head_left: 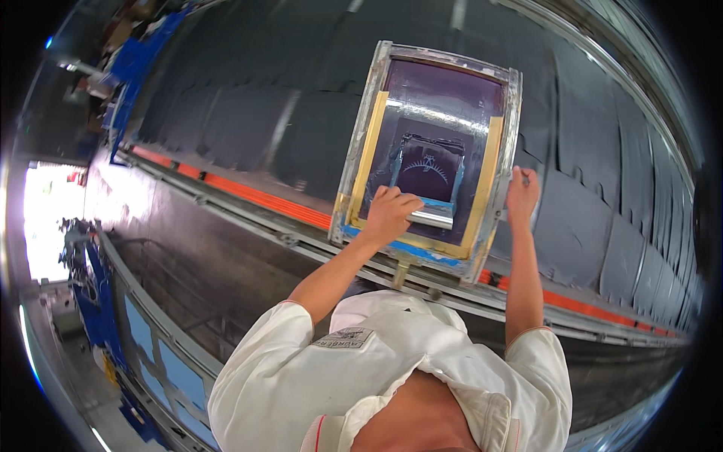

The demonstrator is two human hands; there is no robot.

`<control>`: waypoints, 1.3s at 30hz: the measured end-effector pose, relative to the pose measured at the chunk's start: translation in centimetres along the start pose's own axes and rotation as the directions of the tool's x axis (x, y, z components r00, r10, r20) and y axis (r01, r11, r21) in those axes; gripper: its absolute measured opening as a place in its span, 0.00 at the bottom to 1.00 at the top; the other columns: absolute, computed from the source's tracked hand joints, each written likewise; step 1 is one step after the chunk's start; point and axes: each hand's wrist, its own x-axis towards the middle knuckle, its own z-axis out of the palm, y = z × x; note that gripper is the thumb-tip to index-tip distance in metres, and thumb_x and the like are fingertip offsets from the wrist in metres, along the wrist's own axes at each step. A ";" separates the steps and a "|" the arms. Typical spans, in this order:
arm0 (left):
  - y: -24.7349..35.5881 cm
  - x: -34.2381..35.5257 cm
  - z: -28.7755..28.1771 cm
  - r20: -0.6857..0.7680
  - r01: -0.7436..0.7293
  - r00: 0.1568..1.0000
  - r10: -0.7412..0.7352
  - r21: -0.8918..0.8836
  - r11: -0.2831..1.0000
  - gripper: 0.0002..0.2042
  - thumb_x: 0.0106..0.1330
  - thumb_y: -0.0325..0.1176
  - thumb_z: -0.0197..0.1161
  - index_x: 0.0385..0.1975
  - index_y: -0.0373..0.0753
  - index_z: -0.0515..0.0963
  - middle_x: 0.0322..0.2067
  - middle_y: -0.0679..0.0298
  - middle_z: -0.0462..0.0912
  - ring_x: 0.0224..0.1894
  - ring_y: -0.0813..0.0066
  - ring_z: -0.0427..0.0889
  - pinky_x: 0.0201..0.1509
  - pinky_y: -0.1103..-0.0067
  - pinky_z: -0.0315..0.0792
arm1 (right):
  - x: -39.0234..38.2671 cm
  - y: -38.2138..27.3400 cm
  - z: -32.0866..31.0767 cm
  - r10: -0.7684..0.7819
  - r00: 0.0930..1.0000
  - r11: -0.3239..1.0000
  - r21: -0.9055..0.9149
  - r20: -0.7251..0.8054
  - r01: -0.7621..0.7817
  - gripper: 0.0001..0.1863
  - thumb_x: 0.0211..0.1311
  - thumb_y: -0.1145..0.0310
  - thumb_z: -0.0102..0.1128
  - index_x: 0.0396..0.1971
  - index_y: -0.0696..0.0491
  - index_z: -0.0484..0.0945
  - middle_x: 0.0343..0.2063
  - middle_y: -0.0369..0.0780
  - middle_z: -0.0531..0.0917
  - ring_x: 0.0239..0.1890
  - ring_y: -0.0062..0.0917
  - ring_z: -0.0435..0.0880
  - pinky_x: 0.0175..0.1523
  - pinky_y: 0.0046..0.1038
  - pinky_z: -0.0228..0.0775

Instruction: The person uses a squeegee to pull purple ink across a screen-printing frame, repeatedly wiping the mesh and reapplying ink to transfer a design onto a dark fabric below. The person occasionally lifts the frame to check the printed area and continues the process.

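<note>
A printing screen with a metal frame, yellow and blue tape and purple mesh lies on a long dark table. Its middle shows a dark stencil with a pale curved design. My left hand grips a silver squeegee at the stencil's lower end, with its fingers bent over it. My right hand has curled fingers on the right side rail of the screen frame, near its middle.
The dark sheet-covered table stretches left and right, with an orange-edged rail along my side. Blue machine parts stand at the upper left. Behind me to the left are racked screens and a bright opening.
</note>
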 end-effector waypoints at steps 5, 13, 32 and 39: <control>2.2 -1.3 -0.5 -0.114 0.041 0.993 -0.027 0.118 0.992 0.13 0.46 0.27 0.70 0.34 0.46 0.87 0.38 0.76 0.88 0.36 0.72 0.78 0.47 0.72 0.66 | -0.9 6.0 3.1 -0.092 0.995 0.988 0.120 -0.045 0.097 0.12 0.68 0.60 0.65 0.37 0.54 0.79 0.19 0.37 0.78 0.23 0.22 0.76 0.34 0.31 0.69; 0.6 -6.5 -3.1 0.136 -0.011 0.991 0.003 0.058 0.998 0.21 0.39 0.24 0.72 0.38 0.47 0.87 0.41 0.76 0.88 0.38 0.72 0.77 0.48 0.72 0.65 | -1.3 3.5 1.8 0.018 0.997 0.999 0.043 -0.072 -0.015 0.12 0.67 0.59 0.65 0.39 0.52 0.80 0.24 0.40 0.82 0.25 0.26 0.77 0.36 0.32 0.70; -9.6 17.8 1.5 0.444 0.028 0.895 -0.040 0.033 0.999 0.09 0.54 0.42 0.74 0.31 0.47 0.86 0.30 0.63 0.87 0.37 0.58 0.85 0.47 0.62 0.70 | 1.6 -9.3 10.3 -0.188 0.634 0.641 -0.395 0.750 0.658 0.16 0.56 0.59 0.74 0.39 0.54 0.84 0.34 0.49 0.88 0.40 0.45 0.87 0.47 0.42 0.78; -6.9 8.2 1.0 0.359 -0.043 0.933 0.031 0.026 0.999 0.09 0.54 0.43 0.75 0.26 0.49 0.84 0.27 0.65 0.86 0.35 0.62 0.85 0.43 0.65 0.67 | -7.5 -5.0 9.3 -0.203 0.626 0.569 -0.429 0.753 0.701 0.13 0.49 0.64 0.75 0.34 0.51 0.86 0.30 0.48 0.88 0.36 0.47 0.88 0.46 0.45 0.81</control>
